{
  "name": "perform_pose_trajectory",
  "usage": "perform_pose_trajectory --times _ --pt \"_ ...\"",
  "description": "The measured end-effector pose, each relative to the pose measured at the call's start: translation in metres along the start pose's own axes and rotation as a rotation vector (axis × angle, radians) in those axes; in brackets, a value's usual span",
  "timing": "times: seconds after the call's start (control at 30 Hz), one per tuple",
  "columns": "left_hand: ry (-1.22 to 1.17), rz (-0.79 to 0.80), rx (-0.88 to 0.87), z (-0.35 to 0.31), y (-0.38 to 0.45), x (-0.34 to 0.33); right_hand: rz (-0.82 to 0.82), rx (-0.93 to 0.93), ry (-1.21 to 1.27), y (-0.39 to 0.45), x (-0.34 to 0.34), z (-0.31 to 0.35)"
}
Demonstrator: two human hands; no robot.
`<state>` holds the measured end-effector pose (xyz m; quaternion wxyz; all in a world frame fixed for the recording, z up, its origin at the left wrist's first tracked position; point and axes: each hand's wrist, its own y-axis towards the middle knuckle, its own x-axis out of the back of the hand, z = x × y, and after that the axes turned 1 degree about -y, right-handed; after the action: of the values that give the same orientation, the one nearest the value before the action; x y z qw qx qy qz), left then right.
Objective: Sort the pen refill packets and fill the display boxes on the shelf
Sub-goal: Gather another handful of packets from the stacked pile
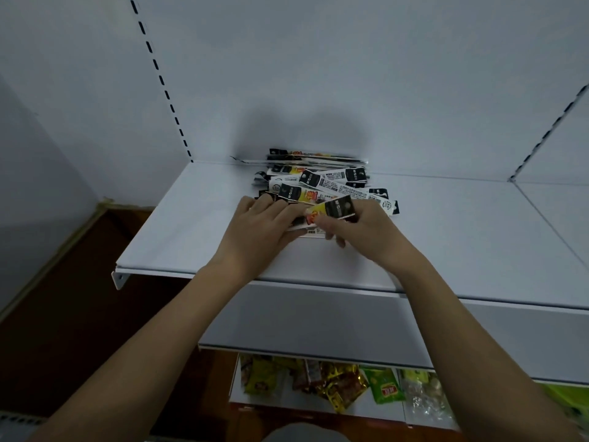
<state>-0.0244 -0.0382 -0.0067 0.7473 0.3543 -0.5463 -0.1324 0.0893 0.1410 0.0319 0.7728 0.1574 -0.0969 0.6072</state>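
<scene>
A loose pile of pen refill packets (325, 181), long white strips with black and yellow ends, lies on the white shelf (462, 224) against the back panel. My left hand (264, 224) lies over the near edge of the pile with its fingers curled around a bunch of packets. My right hand (360, 223) pinches one packet (333, 209) with a black and yellow end, just above that bunch. No display box is in view.
The shelf's front edge (287, 280) runs below my wrists. A lower shelf holds snack bags (338, 382) in yellow, gold and green. Slotted uprights (162, 84) stand at the back left and back right. A dark brown floor (79, 298) lies to the left.
</scene>
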Motion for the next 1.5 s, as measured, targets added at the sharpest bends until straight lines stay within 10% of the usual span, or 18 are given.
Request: perform_pose_trajectory --times 0.13,0.37,0.73,1.0,1.2,1.5 --pt "-0.207 0.02 0.257 -0.003 -0.005 0.006 -0.191 0.107 0.044 -0.001 0.009 -0.015" --pt "-0.158 0.116 0.579 0.002 -0.007 0.005 -0.316 0.274 -0.564 -0.007 0.007 -0.054" --pt "-0.129 0.124 0.226 0.0 -0.007 -0.002 -0.272 0.361 -0.827 -0.004 0.006 -0.059" --pt "-0.123 0.239 0.054 -0.001 -0.003 0.0 -0.043 0.213 -0.422 -0.007 0.009 -0.04" --pt "-0.112 0.19 0.3 -0.005 -0.003 0.003 -0.353 0.149 -0.095 -0.011 0.013 -0.033" --pt "-0.302 0.257 0.58 -0.006 0.0 0.008 -0.445 0.2 -0.828 -0.003 0.01 -0.064"
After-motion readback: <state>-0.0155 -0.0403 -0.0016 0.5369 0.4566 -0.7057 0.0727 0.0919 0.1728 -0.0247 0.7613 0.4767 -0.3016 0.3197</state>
